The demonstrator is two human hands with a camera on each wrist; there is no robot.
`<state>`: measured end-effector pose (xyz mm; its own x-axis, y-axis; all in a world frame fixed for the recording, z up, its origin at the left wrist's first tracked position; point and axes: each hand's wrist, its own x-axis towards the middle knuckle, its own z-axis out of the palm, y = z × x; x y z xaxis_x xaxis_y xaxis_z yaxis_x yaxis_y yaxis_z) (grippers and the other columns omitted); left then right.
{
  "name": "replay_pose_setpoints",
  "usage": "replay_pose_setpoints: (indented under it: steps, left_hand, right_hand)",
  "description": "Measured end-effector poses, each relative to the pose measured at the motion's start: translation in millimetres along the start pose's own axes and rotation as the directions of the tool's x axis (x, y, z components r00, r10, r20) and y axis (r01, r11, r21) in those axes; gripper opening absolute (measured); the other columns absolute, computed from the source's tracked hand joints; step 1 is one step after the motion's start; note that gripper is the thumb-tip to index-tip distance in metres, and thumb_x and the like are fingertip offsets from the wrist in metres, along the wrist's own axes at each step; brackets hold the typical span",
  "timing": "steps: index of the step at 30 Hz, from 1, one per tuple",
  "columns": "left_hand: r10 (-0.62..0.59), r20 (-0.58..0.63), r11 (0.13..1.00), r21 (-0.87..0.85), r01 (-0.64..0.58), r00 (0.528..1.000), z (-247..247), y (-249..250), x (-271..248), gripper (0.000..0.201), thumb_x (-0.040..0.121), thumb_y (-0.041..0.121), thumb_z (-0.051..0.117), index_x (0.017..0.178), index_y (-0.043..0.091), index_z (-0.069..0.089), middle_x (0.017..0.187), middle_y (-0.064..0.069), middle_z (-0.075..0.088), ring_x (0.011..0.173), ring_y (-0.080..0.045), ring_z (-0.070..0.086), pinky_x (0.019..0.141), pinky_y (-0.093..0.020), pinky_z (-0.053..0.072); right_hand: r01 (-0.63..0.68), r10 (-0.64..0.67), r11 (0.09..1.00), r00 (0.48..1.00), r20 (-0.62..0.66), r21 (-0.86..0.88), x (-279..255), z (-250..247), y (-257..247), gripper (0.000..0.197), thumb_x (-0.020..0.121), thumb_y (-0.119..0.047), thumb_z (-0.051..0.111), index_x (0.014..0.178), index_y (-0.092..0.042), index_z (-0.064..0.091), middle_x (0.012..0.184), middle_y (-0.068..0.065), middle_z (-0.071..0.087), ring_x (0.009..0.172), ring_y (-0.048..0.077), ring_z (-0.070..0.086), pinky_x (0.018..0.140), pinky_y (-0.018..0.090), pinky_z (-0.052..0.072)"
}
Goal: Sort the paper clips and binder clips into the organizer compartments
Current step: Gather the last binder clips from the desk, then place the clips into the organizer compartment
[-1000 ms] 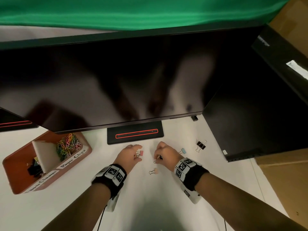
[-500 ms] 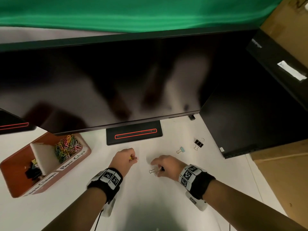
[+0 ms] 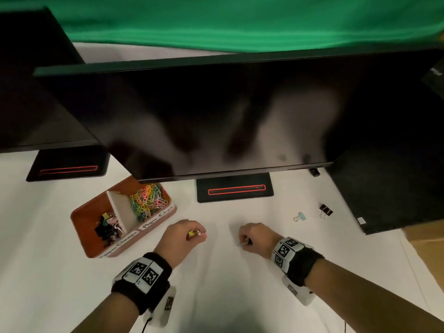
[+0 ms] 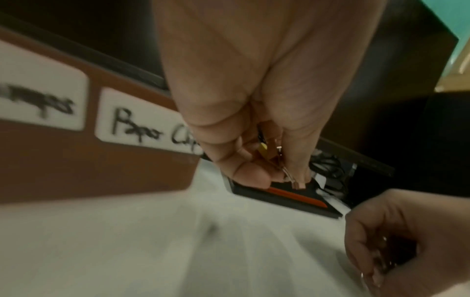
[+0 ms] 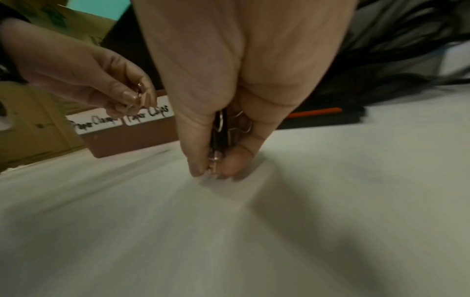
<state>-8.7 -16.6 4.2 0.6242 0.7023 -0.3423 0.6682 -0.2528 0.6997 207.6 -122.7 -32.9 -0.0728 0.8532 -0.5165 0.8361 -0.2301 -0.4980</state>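
My left hand (image 3: 197, 233) hovers just right of the brown organizer (image 3: 96, 251) and grips small binder clips (image 4: 284, 160), one yellow and one pink. My right hand (image 3: 242, 243) is low on the white table; its fingertips pinch a pale binder clip (image 5: 214, 160), with more wire-handled clips tucked in the palm. The organizer's left compartment holds binder clips (image 3: 108, 228) and its right compartment holds coloured paper clips (image 3: 147, 200). A blue binder clip (image 3: 300, 217) and a black binder clip (image 3: 326, 210) lie loose on the table at the right.
A large dark monitor (image 3: 216, 116) overhangs the back of the table, its stand base (image 3: 234, 189) just beyond my hands. A second monitor and base (image 3: 68, 168) sit at the left, a black box (image 3: 396, 188) at the right. Handwritten labels (image 4: 142, 124) mark the organizer's front.
My left hand closed round the pink clip and lifted it. My right hand came back to the pale clip on the table and pinched it. The view swung left, showing more of the organizer.
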Motion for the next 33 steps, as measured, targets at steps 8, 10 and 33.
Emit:
replay_pose_setpoints:
  steps: [8,10,33]
  left_hand:
    - [-0.203,-0.331,0.979,-0.042,0.200,0.921,-120.6,-65.1,-47.7,0.003,0.080,0.027,0.070,0.081,0.026,0.068,0.084,0.011,0.068,0.077,-0.001,0.060,0.067,-0.013,0.044]
    - [-0.337,-0.368,0.938,-0.210,0.275,0.867,-141.3,-85.7,-50.1,0.006,0.082,0.029,0.067,0.082,0.023,0.068,0.086,0.002,0.070,0.079,-0.014,0.066,0.075,-0.033,0.055]
    - [0.246,0.042,0.968,-0.060,-0.244,0.968,19.2,89.7,57.4,0.033,0.085,0.021,0.063,0.118,0.021,0.055,0.113,0.004,0.051,0.104,-0.012,0.056,0.086,-0.019,0.041]
  right_hand:
    - [0.345,-0.324,0.933,0.929,-0.180,0.101,65.3,-30.0,-165.0,0.007,0.086,-0.013,0.062,0.092,-0.014,0.061,0.100,0.004,0.064,0.090,0.016,0.059,0.082,0.025,0.049]
    - [0.390,-0.354,0.909,0.910,-0.216,0.150,84.7,-30.1,-213.0,0.006,0.086,-0.014,0.063,0.091,-0.013,0.062,0.101,0.004,0.064,0.091,0.015,0.060,0.081,0.024,0.048]
    - [-0.197,0.217,0.976,0.806,-0.550,0.097,-39.2,-69.4,39.5,0.029,0.086,-0.023,0.062,0.114,-0.022,0.061,0.115,0.003,0.058,0.108,0.024,0.051,0.095,0.028,0.034]
